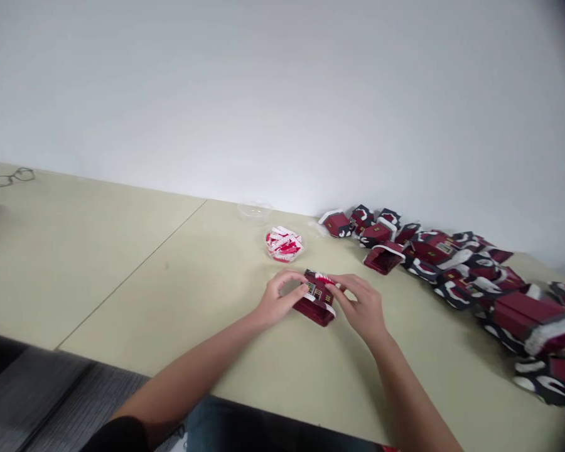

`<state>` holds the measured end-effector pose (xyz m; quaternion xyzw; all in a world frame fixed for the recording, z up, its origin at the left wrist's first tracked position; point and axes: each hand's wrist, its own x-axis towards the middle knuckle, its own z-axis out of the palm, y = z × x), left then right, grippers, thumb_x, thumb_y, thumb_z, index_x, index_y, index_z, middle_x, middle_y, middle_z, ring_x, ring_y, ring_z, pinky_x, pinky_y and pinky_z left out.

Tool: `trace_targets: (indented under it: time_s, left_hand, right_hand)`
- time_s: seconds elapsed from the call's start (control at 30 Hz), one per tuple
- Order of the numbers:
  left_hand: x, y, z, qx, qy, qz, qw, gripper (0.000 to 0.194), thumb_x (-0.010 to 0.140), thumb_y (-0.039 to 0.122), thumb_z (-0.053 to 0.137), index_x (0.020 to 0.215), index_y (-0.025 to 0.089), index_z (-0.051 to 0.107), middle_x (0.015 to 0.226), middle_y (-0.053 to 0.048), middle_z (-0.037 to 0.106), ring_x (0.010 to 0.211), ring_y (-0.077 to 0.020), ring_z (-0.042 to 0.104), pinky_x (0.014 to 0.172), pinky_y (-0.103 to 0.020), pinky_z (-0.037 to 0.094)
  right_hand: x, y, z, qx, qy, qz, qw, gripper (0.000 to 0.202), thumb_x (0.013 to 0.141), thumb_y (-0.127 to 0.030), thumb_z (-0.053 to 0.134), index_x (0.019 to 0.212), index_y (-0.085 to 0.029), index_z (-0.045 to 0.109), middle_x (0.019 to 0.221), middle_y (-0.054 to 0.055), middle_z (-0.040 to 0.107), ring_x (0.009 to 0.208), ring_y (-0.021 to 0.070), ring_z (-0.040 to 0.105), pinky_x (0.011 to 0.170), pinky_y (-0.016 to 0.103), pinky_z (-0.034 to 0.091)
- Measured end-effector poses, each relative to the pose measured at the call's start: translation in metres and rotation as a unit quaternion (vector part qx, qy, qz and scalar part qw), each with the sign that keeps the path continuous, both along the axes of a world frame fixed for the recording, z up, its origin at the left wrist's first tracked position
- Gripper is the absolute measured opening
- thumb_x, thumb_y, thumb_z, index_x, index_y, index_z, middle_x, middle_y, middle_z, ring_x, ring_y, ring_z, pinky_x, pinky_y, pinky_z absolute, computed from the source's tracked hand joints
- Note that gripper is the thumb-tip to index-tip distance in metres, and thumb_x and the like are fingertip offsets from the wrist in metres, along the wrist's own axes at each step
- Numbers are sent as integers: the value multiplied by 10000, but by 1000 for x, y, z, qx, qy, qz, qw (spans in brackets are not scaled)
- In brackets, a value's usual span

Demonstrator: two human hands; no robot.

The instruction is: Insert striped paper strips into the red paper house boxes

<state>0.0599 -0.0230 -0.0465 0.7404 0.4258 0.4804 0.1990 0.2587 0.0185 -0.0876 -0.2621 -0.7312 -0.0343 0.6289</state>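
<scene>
A small dark red model house point(316, 307) with yellow windows and white snow-like edging is between my two hands, low over the table. My left hand point(279, 298) grips its left side, thumb on the front near the window and fingers curled around behind. At the house's right end, my right hand point(361, 304) has its thumb and fingers closed on it. A red and white strip point(321, 277) shows along the upper edge by my right fingertips; whether it is fixed there I cannot tell. Just beyond stands a clear round tub point(302, 246) of red and white strips.
Several similar dark red houses point(428, 246) with black and white trim lie piled along the right side. A clear plastic lid or bowl point(255, 213) rests near the wall. Eyeglasses point(10, 178) lie at the far left of the pale table point(122, 251).
</scene>
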Motion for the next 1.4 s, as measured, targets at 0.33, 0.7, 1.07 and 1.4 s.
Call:
trace_targets:
  time_s: [0.33, 0.7, 1.07, 1.4]
  left_hand:
    - [-4, 12, -6, 15, 94, 12, 995, 486, 865, 493, 515, 1213, 167, 608, 1261, -57, 504, 1210, -70, 500, 1121, -188, 418]
    - [-9, 16, -8, 24, 129, 3, 991, 548, 877, 515, 484, 1326, 205, 540, 1339, -44, 449, 1330, -101, 418, 1202, -234, 357]
    - [-7, 8, -3, 26, 241, 65, 968, 514, 937, 512, 342, 1369, 279, 491, 1405, -2, 375, 1364, -99, 358, 1228, -247, 265]
    - [-8, 11, -4, 56, 309, 108, 943, 465, 956, 452, 296, 1350, 297, 488, 1403, 2, 373, 1347, -87, 364, 1206, -267, 250]
  right_hand:
    - [0, 21, -14, -148, -7, 49, 988, 265, 887, -407, 564, 975, -228, 739, 889, 51, 708, 693, 173, 623, 689, 322, 512]
    - [-11, 26, -12, -109, 7, 36, 993, 226, 885, -386, 587, 920, -243, 758, 875, 51, 707, 732, 178, 639, 666, 301, 484]
    - [-16, 30, -12, -108, 7, 48, 993, 204, 887, -360, 588, 880, -235, 749, 875, 48, 689, 796, 175, 636, 718, 295, 459]
    - [-6, 17, 0, -129, -110, -37, 985, 198, 911, -261, 539, 962, -294, 727, 1046, 17, 662, 954, 186, 586, 822, 353, 314]
